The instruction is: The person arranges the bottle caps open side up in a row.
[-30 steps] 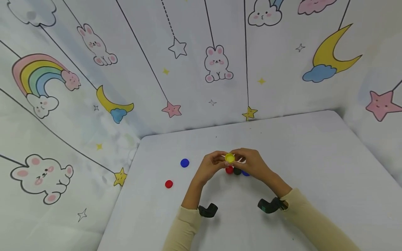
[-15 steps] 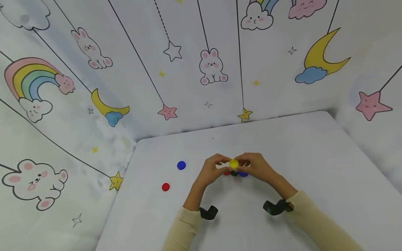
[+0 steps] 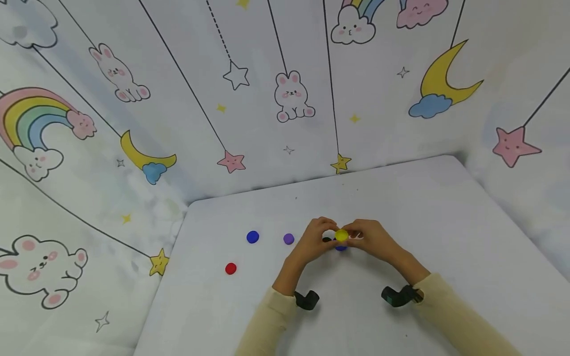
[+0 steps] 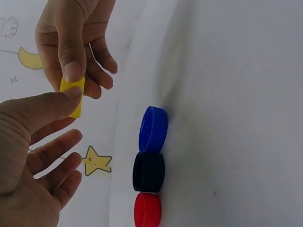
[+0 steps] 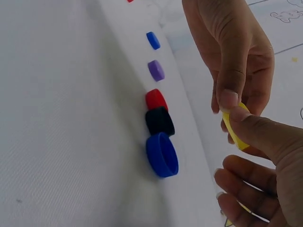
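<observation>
A: Where is the small, round, yellow, plastic-looking cap (image 3: 341, 235)?
B: Raised above the white worktop (image 3: 401, 198), between the left hand (image 3: 310, 243) and the right hand (image 3: 373, 241). Thumb and fingers of each pinch it from opposite sides; the left hand's other fingers are loosely spread.
A: How would it handle?
B: Probably very light and fairly stiff, with little risk of breaking. The smooth face might slip, so I'd take it by opposite edges of the rim, without squeezing hard.
A: And the count?
B: Seven caps in all. One yellow, in the hands. Two blue: a round, hollow, plastic-looking blue cap (image 5: 162, 155) ending the row below the hands, and a second round blue cap (image 3: 252, 237) well apart on the left. Two red: a round, glossy red cap (image 4: 147, 209) in the row, and another round red cap (image 3: 230, 268) out at the left.
A: That leaves two.
B: One round, near-black cap (image 4: 149, 172), between the row's blue and red, and one round purple cap (image 3: 289, 239), apart from the row, just beside the left hand in the head view.
</observation>
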`<state>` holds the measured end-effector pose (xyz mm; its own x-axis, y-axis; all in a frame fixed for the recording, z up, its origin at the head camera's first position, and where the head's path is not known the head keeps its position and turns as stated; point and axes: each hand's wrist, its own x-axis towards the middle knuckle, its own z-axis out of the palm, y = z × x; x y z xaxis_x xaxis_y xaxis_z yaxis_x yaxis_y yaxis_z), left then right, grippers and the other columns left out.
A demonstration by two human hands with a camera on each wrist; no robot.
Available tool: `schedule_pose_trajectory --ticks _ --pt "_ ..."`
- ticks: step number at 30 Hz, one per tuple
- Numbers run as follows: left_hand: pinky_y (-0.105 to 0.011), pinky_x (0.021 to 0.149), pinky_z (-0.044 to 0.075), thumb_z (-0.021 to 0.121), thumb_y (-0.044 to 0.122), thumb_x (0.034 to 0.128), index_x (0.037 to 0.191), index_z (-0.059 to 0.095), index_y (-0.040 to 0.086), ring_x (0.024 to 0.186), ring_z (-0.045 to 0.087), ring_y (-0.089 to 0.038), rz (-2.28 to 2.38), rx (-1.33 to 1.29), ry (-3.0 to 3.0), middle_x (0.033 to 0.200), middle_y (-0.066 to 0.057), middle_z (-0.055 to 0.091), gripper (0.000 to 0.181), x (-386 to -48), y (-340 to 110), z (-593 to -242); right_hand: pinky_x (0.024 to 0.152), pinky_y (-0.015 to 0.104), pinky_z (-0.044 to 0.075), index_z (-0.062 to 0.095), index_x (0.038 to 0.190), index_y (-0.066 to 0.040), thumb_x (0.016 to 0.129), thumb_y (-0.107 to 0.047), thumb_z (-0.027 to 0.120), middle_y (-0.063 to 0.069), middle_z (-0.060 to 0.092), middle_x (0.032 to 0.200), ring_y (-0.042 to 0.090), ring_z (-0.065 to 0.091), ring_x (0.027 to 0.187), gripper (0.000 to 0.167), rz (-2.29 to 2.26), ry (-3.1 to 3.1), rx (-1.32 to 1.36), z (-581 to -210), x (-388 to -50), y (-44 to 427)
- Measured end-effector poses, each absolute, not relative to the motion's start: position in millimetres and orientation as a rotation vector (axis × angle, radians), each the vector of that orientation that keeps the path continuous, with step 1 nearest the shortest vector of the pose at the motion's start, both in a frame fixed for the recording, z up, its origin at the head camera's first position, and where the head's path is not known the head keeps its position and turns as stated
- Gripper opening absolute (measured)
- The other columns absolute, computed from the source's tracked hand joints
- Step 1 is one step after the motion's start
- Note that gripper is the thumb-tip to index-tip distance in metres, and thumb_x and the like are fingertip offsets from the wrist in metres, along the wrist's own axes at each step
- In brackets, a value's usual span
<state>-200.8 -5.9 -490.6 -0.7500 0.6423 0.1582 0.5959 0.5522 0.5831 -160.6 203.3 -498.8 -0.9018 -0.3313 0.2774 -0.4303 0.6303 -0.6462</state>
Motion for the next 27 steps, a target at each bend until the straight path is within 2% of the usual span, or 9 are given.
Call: schedule_pose_trajectory --ticks 12,27 --pt "-0.033 0.100 0.043 0.075 0.030 0.0876 0.111 0.069 0.015 0.115 0.053 -0.019 0.836 1.072 2.758 0.121 -0.003 0.062 0.028 -204.3 20.1 -505.4 0.072 0.032 0.057 0.073 0.110 -0.006 0.081 -0.018 0.080 0.000 0.070 0.093 0.015 0.064 0.081 0.032 1.045 -2.708 0.545 -519.2 -160.2 219.7" --pt "-0.032 0.096 0.046 0.074 0.031 0.0883 0.113 0.069 0.013 0.109 0.057 -0.021 0.576 1.156 2.869 0.116 -0.003 0.065 0.031 -204.7 35.8 -515.6 0.072 0.037 0.056 0.072 0.110 -0.005 0.081 -0.016 0.080 0.003 0.070 0.092 0.018 0.066 0.081 0.032 1.017 -2.775 0.452 -534.0 -161.7 229.6"
